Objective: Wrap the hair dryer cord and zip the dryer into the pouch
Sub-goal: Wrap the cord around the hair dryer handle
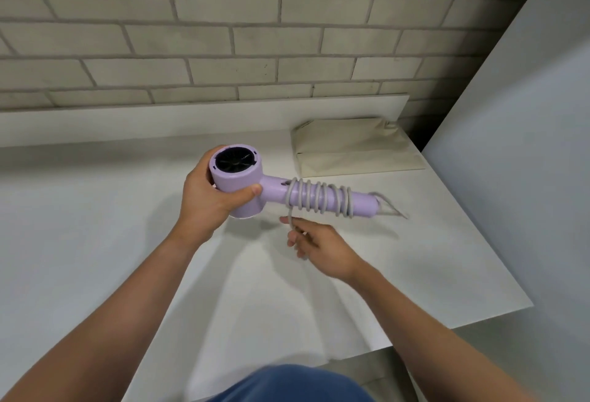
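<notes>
White counter (95,242) spreads below. My right hand (322,248) pinches the grey cord (320,200) taut just under the lilac plastic hair dryer (242,191)'s coiled handle; my left hand (207,200)'s grip clasps its barrel steady. Beyond the dryer lies a flat beige cloth pouch (354,146).

One wide-angle view, worn on the person's head, looks forward and steeply down over a white matte tabletop (79,226), near enough that both forearms rise from six o'clock. At centre, the left hand (204,197) grips a lilac plastic hair dryer (238,184) and the right hand (322,248) pinches its grey cord (319,199). A pale grey brick wall (223,34) spans twelve o'clock, and blue cloth (287,385) edges six.
</notes>
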A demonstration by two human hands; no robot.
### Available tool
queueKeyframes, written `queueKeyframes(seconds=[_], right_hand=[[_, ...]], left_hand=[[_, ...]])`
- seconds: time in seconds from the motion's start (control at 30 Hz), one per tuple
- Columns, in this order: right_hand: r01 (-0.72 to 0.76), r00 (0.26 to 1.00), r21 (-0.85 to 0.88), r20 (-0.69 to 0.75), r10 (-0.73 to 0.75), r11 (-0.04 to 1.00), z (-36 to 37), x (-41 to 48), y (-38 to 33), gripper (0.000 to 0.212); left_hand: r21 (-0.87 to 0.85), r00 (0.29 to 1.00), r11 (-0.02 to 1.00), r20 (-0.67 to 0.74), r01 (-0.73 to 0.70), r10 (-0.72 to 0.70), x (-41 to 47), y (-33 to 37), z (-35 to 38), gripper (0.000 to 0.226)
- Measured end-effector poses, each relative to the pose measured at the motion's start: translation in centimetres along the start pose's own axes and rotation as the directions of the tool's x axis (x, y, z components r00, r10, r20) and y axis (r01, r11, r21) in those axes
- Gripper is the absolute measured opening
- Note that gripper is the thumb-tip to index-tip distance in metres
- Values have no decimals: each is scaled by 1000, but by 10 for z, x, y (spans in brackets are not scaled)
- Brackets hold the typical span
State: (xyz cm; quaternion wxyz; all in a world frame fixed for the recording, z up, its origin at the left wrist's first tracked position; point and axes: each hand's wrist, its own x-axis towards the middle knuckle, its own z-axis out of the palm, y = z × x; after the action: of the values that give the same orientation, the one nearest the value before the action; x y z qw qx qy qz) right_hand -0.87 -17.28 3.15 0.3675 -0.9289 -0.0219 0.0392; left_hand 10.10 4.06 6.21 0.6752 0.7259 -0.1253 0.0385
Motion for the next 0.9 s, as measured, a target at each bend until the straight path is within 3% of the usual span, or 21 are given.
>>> queueKeyframes(seconds=[0.1, 0.23, 0.33, 0.4, 0.47, 0.53, 0.6, 0.7, 0.77, 0.9], right_hand=[[-27, 998, -73, 46, 31, 997, 8, -3, -18, 23], [32, 999, -179, 41, -25, 983, 13, -8, -31, 39], [41, 999, -176, -26, -46, 983, 0, -10, -49, 22], [-5, 996, -122, -88, -6, 993, -7, -11, -58, 24], [-132, 983, 116, -116, 145, 984, -15, -7, -67, 22], [-233, 958, 517, -21, 285, 823, -22, -1, -70, 9], [-292, 938, 801, 133, 321, 523, -30, 2, -71, 11], [-301, 928, 949, 268, 259, 95, -36, 3, -65, 21], [-264, 945, 963, 247, 215, 53, -34, 2, -61, 24], [-133, 954, 965, 62, 293, 226, -23, 6, -60, 18]], left_hand=[[115, 994, 993, -111, 19, -6, -1, -3, 8, 73], [225, 986, 974, -165, 20, 18, -3, 0, 11, 70], [297, 988, 955, -138, -22, 66, -4, 3, 12, 65], [330, 988, 943, -130, -41, 88, -4, 4, 15, 64], [370, 989, 927, -108, -59, 106, -3, 6, 18, 65], [409, 990, 909, -66, -84, 121, -3, 8, 20, 67], [449, 990, 886, -24, -112, 137, -4, 11, 21, 73], [491, 990, 862, 18, -129, 138, -3, 16, 23, 77], [504, 992, 855, 16, -119, 128, -3, 17, 23, 75], [510, 992, 853, 13, -114, 126, -6, 19, 23, 70]])
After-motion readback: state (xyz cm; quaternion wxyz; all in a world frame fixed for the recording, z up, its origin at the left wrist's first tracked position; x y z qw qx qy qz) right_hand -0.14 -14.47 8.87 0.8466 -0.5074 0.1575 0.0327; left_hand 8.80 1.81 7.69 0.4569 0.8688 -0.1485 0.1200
